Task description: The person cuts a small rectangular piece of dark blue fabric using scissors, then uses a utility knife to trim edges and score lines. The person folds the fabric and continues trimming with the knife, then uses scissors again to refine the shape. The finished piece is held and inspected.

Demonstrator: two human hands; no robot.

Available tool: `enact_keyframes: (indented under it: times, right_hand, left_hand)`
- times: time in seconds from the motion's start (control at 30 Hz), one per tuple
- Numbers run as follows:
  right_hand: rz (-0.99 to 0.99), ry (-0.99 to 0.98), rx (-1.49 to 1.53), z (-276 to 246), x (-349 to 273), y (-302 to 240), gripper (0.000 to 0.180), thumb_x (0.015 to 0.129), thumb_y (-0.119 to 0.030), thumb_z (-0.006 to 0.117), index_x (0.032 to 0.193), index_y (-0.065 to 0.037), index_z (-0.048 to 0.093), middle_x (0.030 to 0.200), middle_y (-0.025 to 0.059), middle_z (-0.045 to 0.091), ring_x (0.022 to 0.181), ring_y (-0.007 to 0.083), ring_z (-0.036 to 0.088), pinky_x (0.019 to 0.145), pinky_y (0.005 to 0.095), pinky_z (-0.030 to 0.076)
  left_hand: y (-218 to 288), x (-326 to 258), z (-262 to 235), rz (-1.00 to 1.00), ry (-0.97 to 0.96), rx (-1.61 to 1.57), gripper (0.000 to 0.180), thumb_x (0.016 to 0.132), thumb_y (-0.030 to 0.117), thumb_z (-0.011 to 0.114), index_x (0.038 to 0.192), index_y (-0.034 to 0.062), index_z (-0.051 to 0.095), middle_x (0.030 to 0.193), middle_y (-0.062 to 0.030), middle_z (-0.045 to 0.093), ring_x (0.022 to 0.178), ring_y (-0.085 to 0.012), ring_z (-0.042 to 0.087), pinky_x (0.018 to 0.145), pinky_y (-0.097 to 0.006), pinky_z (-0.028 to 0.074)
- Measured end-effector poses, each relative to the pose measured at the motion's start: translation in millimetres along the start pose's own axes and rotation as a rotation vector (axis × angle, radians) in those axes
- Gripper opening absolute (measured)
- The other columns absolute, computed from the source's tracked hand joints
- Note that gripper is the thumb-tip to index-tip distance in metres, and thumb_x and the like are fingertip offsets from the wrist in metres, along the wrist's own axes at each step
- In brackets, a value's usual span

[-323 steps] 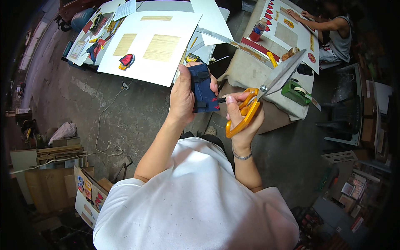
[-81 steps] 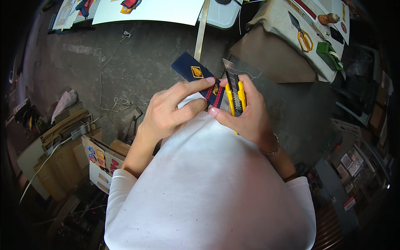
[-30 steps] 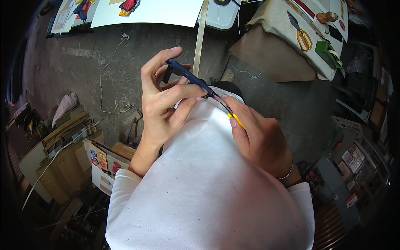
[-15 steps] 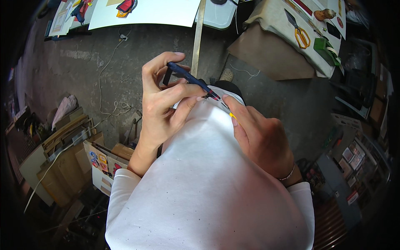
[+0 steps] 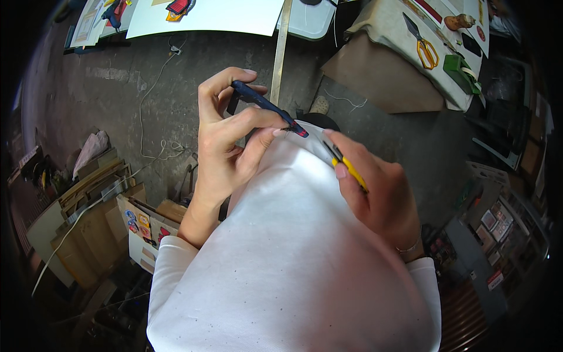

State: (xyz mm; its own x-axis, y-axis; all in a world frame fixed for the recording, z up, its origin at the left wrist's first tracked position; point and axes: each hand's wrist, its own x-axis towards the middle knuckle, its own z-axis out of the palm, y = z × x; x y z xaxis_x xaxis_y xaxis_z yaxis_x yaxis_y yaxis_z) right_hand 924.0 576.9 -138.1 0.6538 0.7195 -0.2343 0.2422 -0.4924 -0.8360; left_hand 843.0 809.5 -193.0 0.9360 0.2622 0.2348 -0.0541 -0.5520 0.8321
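Observation:
My left hand (image 5: 220, 146) is raised above my lap, closed on a dark blue flat piece (image 5: 263, 103) seen nearly edge-on. It slants down to the right, with a red-marked end near the thumb; fine dark bits, perhaps threads, show beside that end. My right hand (image 5: 384, 193) grips a small yellow-handled tool (image 5: 352, 171) with a dark pointed metal tip, which looks like thread snips. That tip points up and left, a short way from the piece and apart from it. The inner side of the right fingers is hidden.
A white-topped table (image 5: 205, 20) with colourful patches (image 5: 179, 9) is ahead. Large orange-handled scissors (image 5: 422, 44) lie on a covered table at the far right. Cardboard sheets (image 5: 88, 240) lean at left, and a white cord (image 5: 143, 111) crosses the floor.
My right hand has drawn back right and down from the blue piece, taking the yellow-handled tool with it; more of its handle shows. My left hand has barely shifted.

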Motion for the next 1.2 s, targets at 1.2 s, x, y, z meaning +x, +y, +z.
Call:
enact_keyframes:
  times: [1.2]
  right_hand:
    - [-0.174,0.042,-0.327,15.0,4.1,2.4,0.049,0.087,-0.003,0.069,0.135,-0.009,0.060,0.074,0.0085,0.062,0.055,0.0261,0.064,0.047,0.0354,0.052]
  left_hand:
    - [2.4,-6.5,0.8,0.005,-0.014,-0.003,0.008,0.078,0.013,0.084,0.085,0.0123,0.079,0.132,-0.0148,0.051,0.118,-0.0255,0.058,0.098,-0.041,0.051]
